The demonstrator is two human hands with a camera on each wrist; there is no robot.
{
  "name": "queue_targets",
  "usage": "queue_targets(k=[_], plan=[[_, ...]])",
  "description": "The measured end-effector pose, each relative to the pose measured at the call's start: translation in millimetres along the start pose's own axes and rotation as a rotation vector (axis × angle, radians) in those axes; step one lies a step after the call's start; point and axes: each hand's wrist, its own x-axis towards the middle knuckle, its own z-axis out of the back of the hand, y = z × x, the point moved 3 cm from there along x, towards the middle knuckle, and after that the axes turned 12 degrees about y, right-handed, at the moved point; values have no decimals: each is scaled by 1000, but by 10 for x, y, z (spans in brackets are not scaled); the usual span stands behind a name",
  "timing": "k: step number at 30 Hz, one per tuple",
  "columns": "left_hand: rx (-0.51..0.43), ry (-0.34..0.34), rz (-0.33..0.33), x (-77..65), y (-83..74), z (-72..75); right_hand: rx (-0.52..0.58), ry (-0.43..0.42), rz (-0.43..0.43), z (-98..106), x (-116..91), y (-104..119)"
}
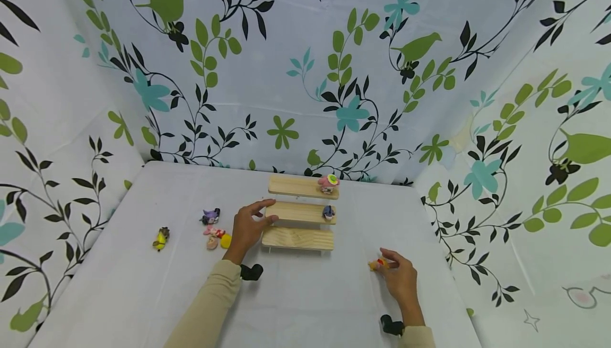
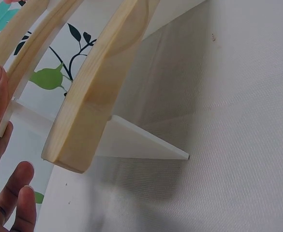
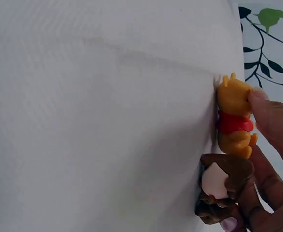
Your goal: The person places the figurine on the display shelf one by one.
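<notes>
My left hand (image 1: 248, 228) grips the left end of the middle board of a three-tier wooden shelf (image 1: 298, 238). In the left wrist view its thumb and index finger pinch the board, with the other fingers off it. My right hand (image 1: 402, 279), at the right of the table, pinches a yellow bear figurine in a red shirt (image 3: 234, 122), thumb at its head. Right below the bear, a brown figurine with a pale patch (image 3: 238, 173) lies against the fingers. A pink figurine (image 1: 328, 182) stands on the top board, a small blue-grey one (image 1: 329, 212) on the middle board.
Left of the shelf lie a purple figurine (image 1: 210, 216), a cluster of pink and yellow figurines (image 1: 212, 235) and a yellow figurine (image 1: 161, 238) farther out. White shelf supports (image 2: 136, 140) reach down to the white tablecloth. A patterned curtain (image 1: 286, 72) surrounds the table.
</notes>
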Motion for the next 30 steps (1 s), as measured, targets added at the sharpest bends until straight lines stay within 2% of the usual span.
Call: queue_targets(k=[13, 24, 30], plan=[[10, 2, -4, 0, 29, -9, -83, 153, -24, 80, -42, 28], [7, -5, -5, 7, 33, -9, -245, 196, 15, 87, -22, 52], [7, -1, -3, 12, 43, -7, -218, 148, 45, 68, -26, 57]])
